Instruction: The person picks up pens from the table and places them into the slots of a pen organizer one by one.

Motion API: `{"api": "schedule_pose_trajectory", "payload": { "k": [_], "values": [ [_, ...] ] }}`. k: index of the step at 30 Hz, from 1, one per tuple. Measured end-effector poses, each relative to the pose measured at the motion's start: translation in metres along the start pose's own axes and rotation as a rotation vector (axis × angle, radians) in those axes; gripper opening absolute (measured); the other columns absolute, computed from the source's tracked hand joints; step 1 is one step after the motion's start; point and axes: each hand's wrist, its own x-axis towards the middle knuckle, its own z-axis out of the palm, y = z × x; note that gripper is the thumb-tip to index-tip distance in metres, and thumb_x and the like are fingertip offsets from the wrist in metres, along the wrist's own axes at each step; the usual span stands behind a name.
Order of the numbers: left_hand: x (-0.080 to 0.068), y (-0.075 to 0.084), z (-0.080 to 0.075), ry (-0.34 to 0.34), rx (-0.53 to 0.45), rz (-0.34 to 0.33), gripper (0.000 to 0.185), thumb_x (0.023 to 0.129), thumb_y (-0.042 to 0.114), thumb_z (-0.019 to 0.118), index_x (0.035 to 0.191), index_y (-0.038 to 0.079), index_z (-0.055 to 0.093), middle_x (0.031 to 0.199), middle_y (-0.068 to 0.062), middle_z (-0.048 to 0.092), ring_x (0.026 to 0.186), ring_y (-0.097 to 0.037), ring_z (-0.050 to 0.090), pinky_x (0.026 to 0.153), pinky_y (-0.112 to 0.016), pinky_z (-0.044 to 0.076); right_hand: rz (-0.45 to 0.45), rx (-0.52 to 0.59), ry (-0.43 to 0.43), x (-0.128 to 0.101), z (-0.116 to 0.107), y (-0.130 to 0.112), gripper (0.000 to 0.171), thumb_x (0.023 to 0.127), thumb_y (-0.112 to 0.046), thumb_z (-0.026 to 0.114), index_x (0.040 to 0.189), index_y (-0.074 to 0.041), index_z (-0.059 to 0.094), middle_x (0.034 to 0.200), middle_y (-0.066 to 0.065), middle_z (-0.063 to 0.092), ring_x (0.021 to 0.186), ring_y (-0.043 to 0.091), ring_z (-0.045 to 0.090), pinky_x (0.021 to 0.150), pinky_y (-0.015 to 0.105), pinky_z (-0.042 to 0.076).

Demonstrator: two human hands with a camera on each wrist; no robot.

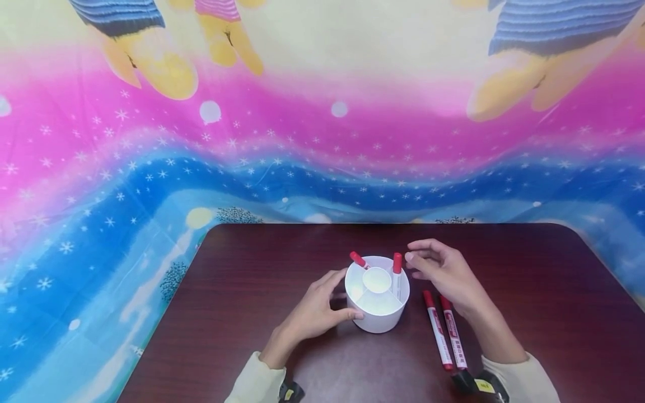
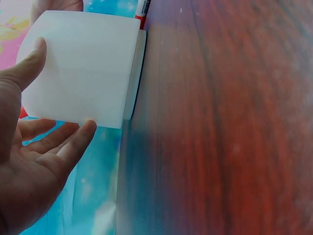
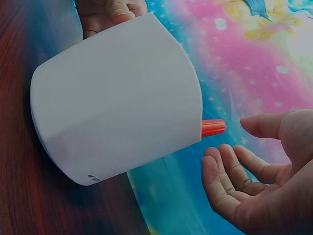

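A round white pen holder (image 1: 378, 322) with divided compartments and a central cup stands on the table. My left hand (image 1: 317, 308) holds it from the left, thumb at the front and fingers along the side; the left wrist view shows the thumb on its white wall (image 2: 83, 68). Two red-capped markers stand in it: one (image 1: 359, 259) leans in the back left compartment, the other (image 1: 397, 263) is more upright at the right. Just right of that second marker's red cap (image 3: 213, 127), my right hand (image 1: 445, 274) hovers, fingers loosely bent and apart from it, holding nothing.
Two more red-and-white markers, the left one (image 1: 437, 330) and the right one (image 1: 454, 336), lie side by side on the dark wooden table (image 1: 227, 302), beneath and beside my right forearm. A colourful patterned cloth (image 1: 302, 140) hangs behind the table's far edge.
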Motion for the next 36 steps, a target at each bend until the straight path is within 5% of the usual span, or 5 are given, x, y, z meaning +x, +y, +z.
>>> {"api": "schedule_pose_trajectory", "payload": {
  "k": [12,22,36],
  "values": [
    [0.000,0.002,-0.011,0.014,0.075,-0.009,0.101,0.082,0.045,0.094,0.164,0.016,0.043,0.139,-0.002,0.065,0.120,-0.018,0.071,0.104,-0.033,0.061,-0.032,-0.031,0.003,-0.008,-0.017,-0.004,0.046,0.107,-0.021,0.068,0.144,0.004,0.055,0.121,0.013,0.070,0.099,0.002,0.073,0.087,0.022,0.064],
    [0.001,0.003,-0.008,-0.009,0.103,0.000,0.097,0.084,0.047,0.092,0.163,0.020,0.045,0.138,0.001,0.064,0.121,-0.018,0.069,0.105,-0.035,0.060,-0.030,-0.058,0.019,-0.023,-0.039,0.014,0.045,0.107,-0.020,0.069,0.141,0.007,0.056,0.106,-0.012,0.072,0.096,0.000,0.074,0.084,0.025,0.066],
    [0.001,0.003,-0.006,-0.007,0.109,0.015,0.096,0.083,0.047,0.093,0.163,0.022,0.046,0.133,0.002,0.066,0.122,-0.016,0.067,0.106,-0.035,0.060,0.061,-0.057,0.002,-0.043,-0.052,0.049,0.051,0.108,-0.017,0.066,0.146,0.013,0.050,0.114,0.002,0.071,0.101,0.001,0.073,0.085,0.026,0.066]
  ]
}}
